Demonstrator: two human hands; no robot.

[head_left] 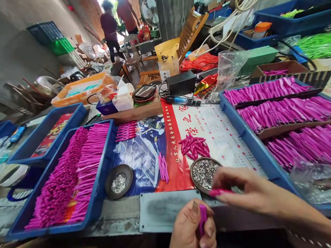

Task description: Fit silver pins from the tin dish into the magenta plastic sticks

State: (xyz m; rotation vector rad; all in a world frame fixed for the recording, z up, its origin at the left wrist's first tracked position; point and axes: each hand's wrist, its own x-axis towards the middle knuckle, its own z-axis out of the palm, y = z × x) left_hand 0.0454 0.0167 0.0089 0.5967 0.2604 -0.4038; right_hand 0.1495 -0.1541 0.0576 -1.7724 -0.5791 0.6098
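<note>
My left hand (186,234) is closed around a slim magenta plastic piece (203,216), held upright near the table's front edge. To its right, my right hand (246,188) pinches a small dark-pink piece (220,192) beside a round dish (193,173) full of small metal pins (205,173). Behind that dish lies a pile of dark-pink pieces (194,145). A few magenta sticks (163,167) rest on the poster. A second dish (108,184) with silvery bits (119,183) stands at the left. Below the poster, a grey metal plate (170,210) lies at the front edge.
Blue trays of magenta sticks flank me, one left (89,220) and one right (267,164). More sticks (126,131) lie on the poster's far left. Behind are a blue pen-like tool (180,100), a black box (181,83) and a wooden strip (132,114). Two people stand far back.
</note>
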